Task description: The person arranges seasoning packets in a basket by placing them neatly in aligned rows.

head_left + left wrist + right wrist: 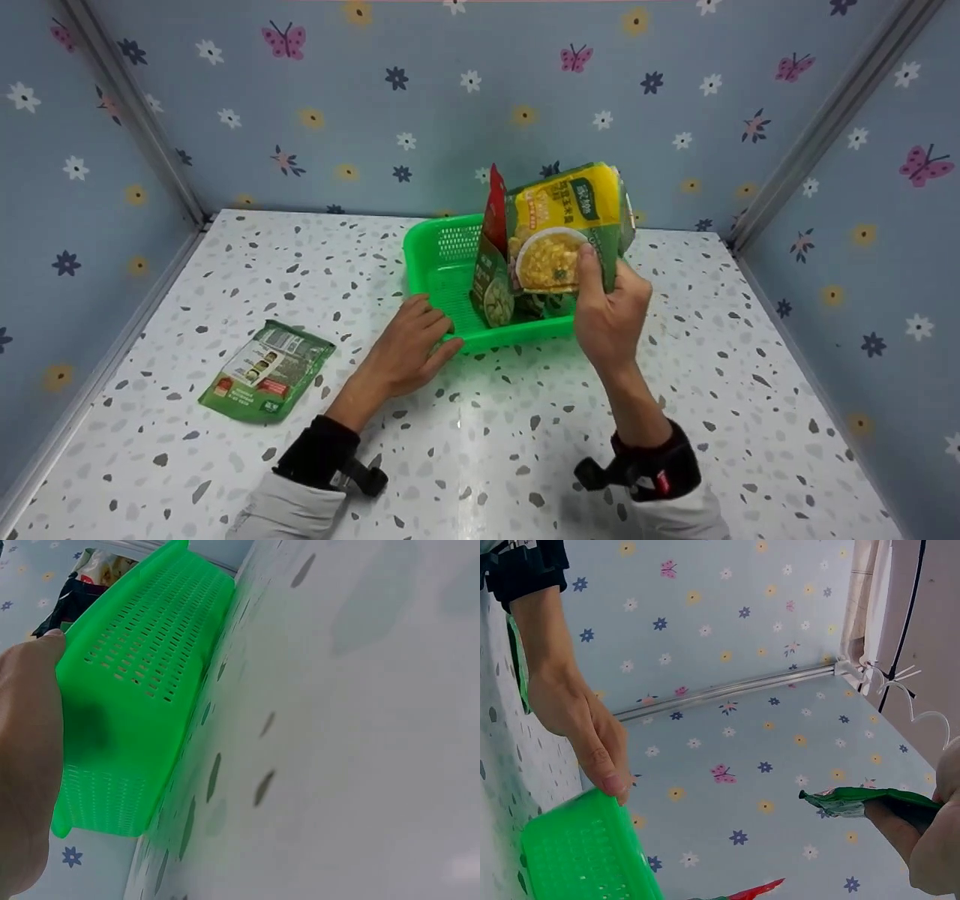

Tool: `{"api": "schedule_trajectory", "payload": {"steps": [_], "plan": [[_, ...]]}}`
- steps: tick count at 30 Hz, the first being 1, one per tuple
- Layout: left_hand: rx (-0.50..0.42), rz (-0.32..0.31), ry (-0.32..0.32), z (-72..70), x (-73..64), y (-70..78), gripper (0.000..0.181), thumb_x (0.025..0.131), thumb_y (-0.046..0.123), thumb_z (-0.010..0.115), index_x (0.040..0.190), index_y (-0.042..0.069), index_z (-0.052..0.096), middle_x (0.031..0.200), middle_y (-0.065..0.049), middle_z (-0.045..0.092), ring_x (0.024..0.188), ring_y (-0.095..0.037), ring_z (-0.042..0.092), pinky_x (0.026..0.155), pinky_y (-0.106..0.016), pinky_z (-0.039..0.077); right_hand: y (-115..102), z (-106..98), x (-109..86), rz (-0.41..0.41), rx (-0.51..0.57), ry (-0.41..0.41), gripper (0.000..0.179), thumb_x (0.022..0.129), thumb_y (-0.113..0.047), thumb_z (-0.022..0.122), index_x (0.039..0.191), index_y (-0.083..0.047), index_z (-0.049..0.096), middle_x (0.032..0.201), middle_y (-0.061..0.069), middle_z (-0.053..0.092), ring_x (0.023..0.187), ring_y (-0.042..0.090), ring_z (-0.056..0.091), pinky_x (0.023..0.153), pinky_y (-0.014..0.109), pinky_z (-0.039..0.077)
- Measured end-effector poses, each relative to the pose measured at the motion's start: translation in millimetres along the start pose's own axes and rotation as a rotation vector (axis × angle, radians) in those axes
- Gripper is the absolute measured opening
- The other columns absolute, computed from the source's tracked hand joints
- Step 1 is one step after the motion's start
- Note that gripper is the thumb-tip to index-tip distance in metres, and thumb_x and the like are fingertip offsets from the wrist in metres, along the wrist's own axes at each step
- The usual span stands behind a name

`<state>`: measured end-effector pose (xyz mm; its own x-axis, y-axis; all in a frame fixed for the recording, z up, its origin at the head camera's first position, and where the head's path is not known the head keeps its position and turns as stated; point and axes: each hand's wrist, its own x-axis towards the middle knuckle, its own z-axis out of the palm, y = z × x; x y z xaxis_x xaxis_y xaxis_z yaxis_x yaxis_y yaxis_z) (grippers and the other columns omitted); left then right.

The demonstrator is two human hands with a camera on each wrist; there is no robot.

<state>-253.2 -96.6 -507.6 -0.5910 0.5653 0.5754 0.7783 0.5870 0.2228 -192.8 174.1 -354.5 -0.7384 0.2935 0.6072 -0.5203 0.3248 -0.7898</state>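
Note:
My right hand (611,322) grips a yellow-and-green corn soup packet (555,206) by its lower right side, thumb on the front. It is tilted above the right part of a green plastic basket (431,244). My left hand (405,349) holds the basket's rim at the near left corner; in the right wrist view its thumb presses the rim (581,802). A red-and-green packet (495,289) stands upright in the basket, left of the corn soup packet. Dark packaging below them is mostly hidden.
A green pouch (266,371) lies flat on the speckled table (465,457), left of my left hand, its barcode side up. Patterned panels (465,97) close off the back and both sides. White cords (907,701) hang outside the panels in the right wrist view.

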Motion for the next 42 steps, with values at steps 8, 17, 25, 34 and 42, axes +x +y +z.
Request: {"api": "schedule_trajectory", "payload": {"steps": [8,17,25,34,42], "plan": [[0.002,0.031,0.039,2.9,-0.9,-0.9,0.027,0.114,0.030,0.064,0.095,0.011,0.065,0.088,-0.007,0.064,0.089,-0.028,0.059,0.127,-0.058,0.044,20,34,-2.0,-0.011,-0.097,-0.162,0.031,0.117,-0.017,0.061,0.097,0.002,0.077,0.064,0.006,0.056,0.052,0.011,0.045,0.051,0.024,0.033],[0.013,0.039,0.079,4.2,1.6,0.1,0.025,0.110,0.029,0.071,0.094,0.010,0.070,0.090,-0.007,0.070,0.091,-0.030,0.061,0.118,-0.055,0.048,57,68,-7.3,-0.115,-0.247,-0.284,0.041,0.116,-0.013,0.061,0.075,-0.009,0.061,0.059,0.005,0.050,0.049,0.005,0.036,0.052,0.027,0.031],[0.043,0.025,0.075,4.1,0.6,0.7,0.024,0.111,0.029,0.072,0.096,0.011,0.070,0.093,-0.007,0.071,0.095,-0.030,0.065,0.122,-0.055,0.047,78,84,-14.2,-0.107,-0.330,-0.400,0.047,0.117,-0.009,0.053,0.072,-0.019,0.043,0.059,-0.007,0.032,0.046,0.005,0.024,0.049,0.025,0.023],[0.057,0.025,0.060,3.2,0.5,0.5,0.027,0.113,0.032,0.067,0.098,0.010,0.071,0.095,-0.009,0.072,0.097,-0.030,0.066,0.123,-0.055,0.047,89,94,-22.0,-0.010,-0.428,-0.503,0.044,0.117,-0.007,0.054,0.075,-0.017,0.044,0.063,-0.004,0.034,0.049,0.012,0.031,0.051,0.028,0.028],[0.051,0.023,0.063,3.6,1.3,1.6,0.022,0.109,0.028,0.073,0.097,0.010,0.070,0.094,-0.008,0.072,0.096,-0.030,0.065,0.123,-0.055,0.047,93,101,-24.6,0.053,-0.569,-0.555,0.042,0.115,-0.009,0.057,0.075,-0.015,0.046,0.063,-0.001,0.037,0.050,0.016,0.039,0.050,0.031,0.032]]}}
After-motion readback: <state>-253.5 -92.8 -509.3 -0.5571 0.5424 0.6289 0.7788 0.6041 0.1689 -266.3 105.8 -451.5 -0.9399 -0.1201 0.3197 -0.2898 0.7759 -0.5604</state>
